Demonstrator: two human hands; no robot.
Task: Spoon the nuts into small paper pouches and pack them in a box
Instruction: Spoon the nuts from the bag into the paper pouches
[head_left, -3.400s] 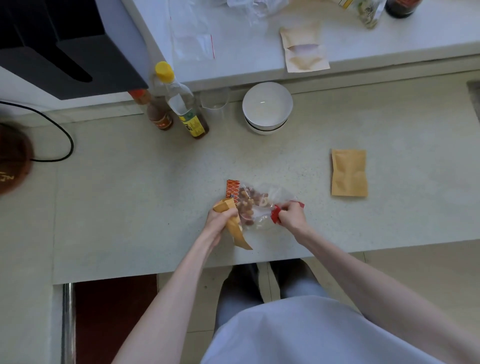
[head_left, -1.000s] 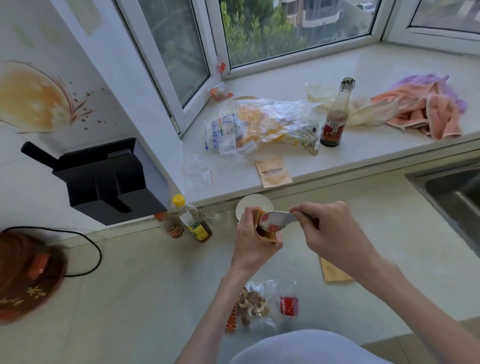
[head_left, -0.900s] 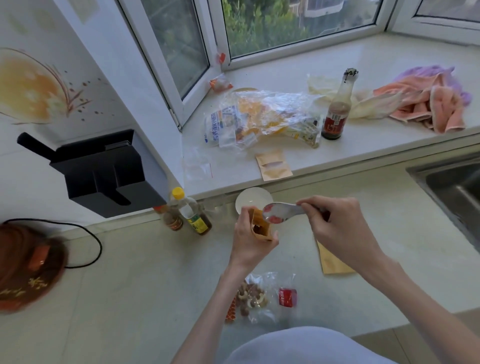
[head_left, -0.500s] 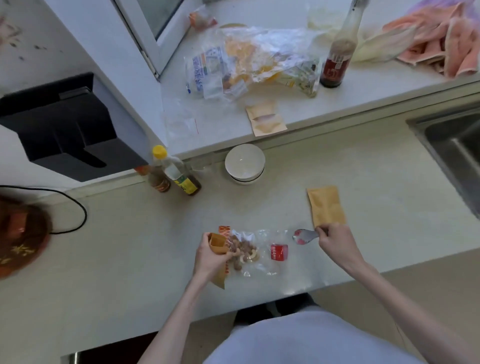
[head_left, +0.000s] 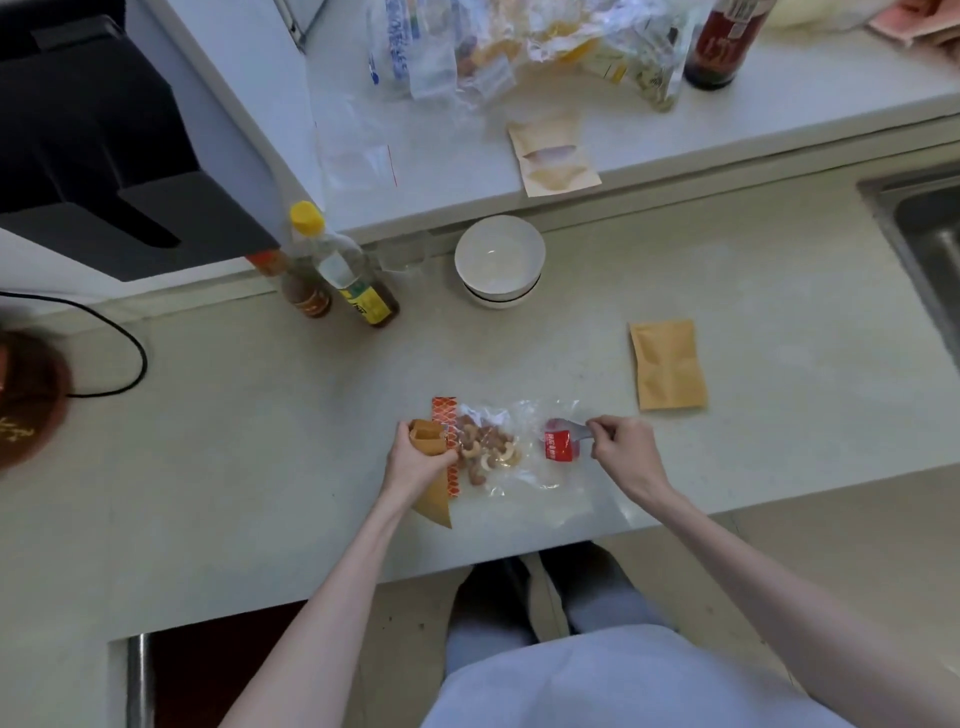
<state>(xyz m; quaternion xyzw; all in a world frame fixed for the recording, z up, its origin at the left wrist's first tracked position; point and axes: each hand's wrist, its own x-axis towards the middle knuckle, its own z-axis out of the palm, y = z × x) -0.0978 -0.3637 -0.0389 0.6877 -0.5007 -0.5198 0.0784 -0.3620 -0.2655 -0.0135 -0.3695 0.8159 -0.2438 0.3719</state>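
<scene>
The left hand (head_left: 415, 460) grips a brown paper pouch (head_left: 428, 452) below its mouth. The right hand (head_left: 626, 452) pinches a metal spoon (head_left: 569, 434) at the clear plastic nut bag (head_left: 511, 454). The pouch looks light and crushable, so hold its sides loosely.

right hand (head_left: 626, 453) | spoon (head_left: 571, 434) moved from beside the nut bag (head_left: 511, 454) into its open mouth

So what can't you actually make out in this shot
Head view only:
- Spoon: bowl veiled by the clear nut bag; load unknowable.
- Paper pouch: fill hidden by the left hand.
- Spoon handle: covered by the right hand.
- Sauce bottle: cut off by top edge.
- No box visible.
</scene>
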